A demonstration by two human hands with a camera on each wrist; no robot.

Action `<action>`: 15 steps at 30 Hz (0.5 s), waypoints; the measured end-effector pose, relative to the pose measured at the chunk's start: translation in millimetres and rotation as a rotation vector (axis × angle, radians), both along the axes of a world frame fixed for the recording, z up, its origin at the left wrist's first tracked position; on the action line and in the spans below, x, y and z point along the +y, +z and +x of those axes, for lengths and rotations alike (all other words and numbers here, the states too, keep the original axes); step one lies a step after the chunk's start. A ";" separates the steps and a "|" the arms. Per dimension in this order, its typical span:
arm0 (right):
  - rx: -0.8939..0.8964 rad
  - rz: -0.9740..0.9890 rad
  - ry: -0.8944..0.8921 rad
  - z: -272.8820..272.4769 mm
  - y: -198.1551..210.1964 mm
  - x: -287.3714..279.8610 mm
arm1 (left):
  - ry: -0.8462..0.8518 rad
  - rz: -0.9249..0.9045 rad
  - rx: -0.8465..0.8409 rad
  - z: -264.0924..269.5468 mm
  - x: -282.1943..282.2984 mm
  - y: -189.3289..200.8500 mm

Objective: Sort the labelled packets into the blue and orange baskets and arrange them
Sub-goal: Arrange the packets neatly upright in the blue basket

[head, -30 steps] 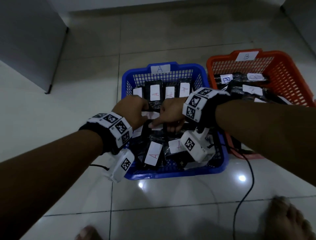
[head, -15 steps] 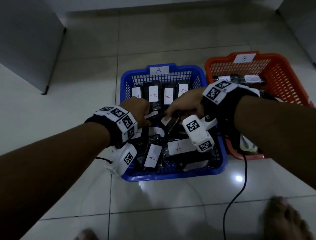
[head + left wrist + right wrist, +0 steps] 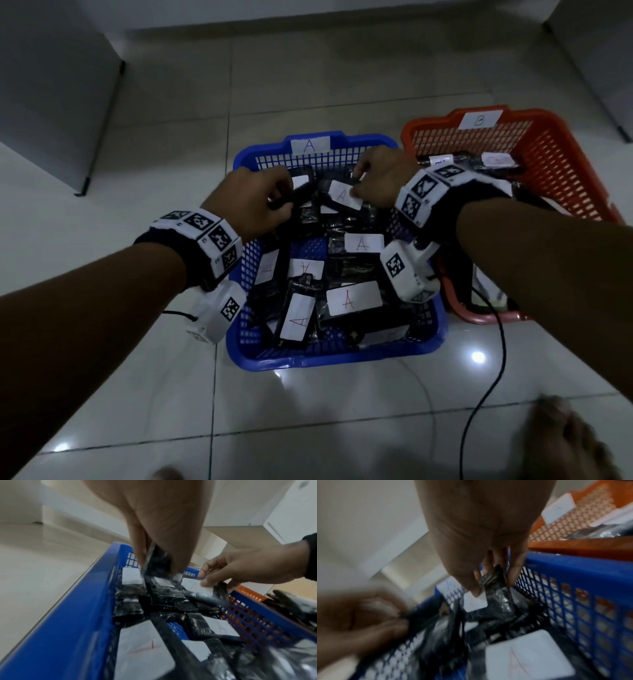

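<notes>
The blue basket (image 3: 339, 356), tagged A, holds several black packets with white A labels. My left hand (image 3: 253, 202) is over its far left part and pinches a black packet (image 3: 157, 561) between thumb and fingers. My right hand (image 3: 380, 178) is at the far right part and grips another black packet (image 3: 342, 198) with an A label; in the right wrist view its fingers (image 3: 488, 566) close on the packet's crumpled top (image 3: 494, 580). The orange basket (image 3: 561, 161), tagged B, stands to the right with a few labelled packets (image 3: 469, 161) inside.
A black cable (image 3: 486, 387) runs over the glossy tiled floor at the right, past a bare foot (image 3: 565, 442). Grey cabinet sides stand at the left (image 3: 51, 102) and the far right. Several loose A packets (image 3: 352, 301) lie in the basket's near half.
Both hands have moved from the middle of the blue basket to its far end, each lifting a black packet with it. The view has shifted slightly closer.
</notes>
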State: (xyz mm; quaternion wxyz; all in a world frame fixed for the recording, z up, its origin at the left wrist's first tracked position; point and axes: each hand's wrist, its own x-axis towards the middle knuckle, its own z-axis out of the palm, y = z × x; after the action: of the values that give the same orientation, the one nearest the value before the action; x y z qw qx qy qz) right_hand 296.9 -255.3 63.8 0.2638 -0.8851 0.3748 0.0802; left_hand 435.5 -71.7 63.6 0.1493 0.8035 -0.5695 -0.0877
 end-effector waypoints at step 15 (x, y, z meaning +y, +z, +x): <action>0.179 0.186 0.481 5.3 -5.1 46.7 | 0.011 0.437 -0.181 -9.6 -2.7 -4.2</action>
State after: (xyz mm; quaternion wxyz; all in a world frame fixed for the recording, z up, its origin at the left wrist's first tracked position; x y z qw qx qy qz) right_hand 302.2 -208.6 58.7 0.2835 -0.9100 0.1666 0.2524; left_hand 425.9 -74.5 59.4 -0.0792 0.8245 -0.5436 -0.1357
